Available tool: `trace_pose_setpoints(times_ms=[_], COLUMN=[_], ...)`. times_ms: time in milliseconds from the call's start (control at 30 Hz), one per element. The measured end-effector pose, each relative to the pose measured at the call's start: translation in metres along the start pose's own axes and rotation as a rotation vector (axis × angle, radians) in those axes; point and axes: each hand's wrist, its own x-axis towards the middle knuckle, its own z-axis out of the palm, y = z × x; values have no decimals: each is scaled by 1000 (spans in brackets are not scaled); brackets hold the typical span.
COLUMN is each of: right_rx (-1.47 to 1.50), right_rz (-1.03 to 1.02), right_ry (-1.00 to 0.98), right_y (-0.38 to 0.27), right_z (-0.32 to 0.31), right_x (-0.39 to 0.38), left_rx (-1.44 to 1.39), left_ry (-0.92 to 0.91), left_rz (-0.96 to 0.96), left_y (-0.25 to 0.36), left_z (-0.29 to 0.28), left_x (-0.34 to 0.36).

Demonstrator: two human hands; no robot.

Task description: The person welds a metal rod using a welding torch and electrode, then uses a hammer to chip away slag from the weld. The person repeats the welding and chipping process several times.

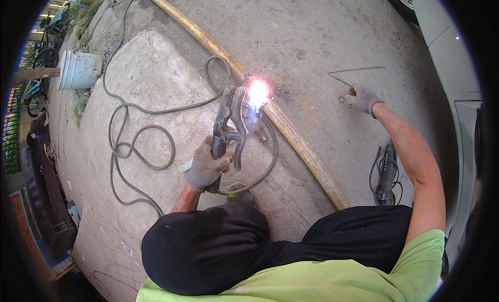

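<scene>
Concrete ground (pixel 332 31), gloved hands (pixel 207 167), electrode holder (pixel 220 130), pipe (pixel 299 141)

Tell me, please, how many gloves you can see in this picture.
2. One glove is on the left hand, gripping the dark electrode holder; the other is on the right hand, by the thin bent rod. Others could be hidden in clutter.

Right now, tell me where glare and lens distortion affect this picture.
In the head view, the bright arc burns out to white, hiding part of the yellowish pipe; that pipe appears bowed; black vignetting swallows the corners; the gloved left hand reads clearly.
</scene>
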Motion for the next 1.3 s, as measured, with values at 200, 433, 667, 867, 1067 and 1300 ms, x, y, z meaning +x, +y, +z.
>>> trace_pose_setpoints(times_ms=[200, 433, 667, 867, 1067, 1300], right_rx=[-22, 23, 41, 17, -7, -32], right_rz=[11, -18, 31, 42, 3, 10], right_ry=[-8, 68, -27, 11, 21, 21], right_y=[-3, 4, -15, -11, -4, -3], right_z=[-2, 3, -8, -5, -2, -1], right_x=[1, 0, -6, -6, -2, -1], left_rx=[-5, 15, 9, 7, 46, 84], left_ry=[12, 1, 25, 3, -14, -12], left_rz=[-1, -11, -16, -10, -14, -13], left_y=[3, 5, 4, -2, -4, -1], left_z=[2, 2, 0, 1, 1, 0], left_x=[-1, 0, -2, -1, 0, -1])
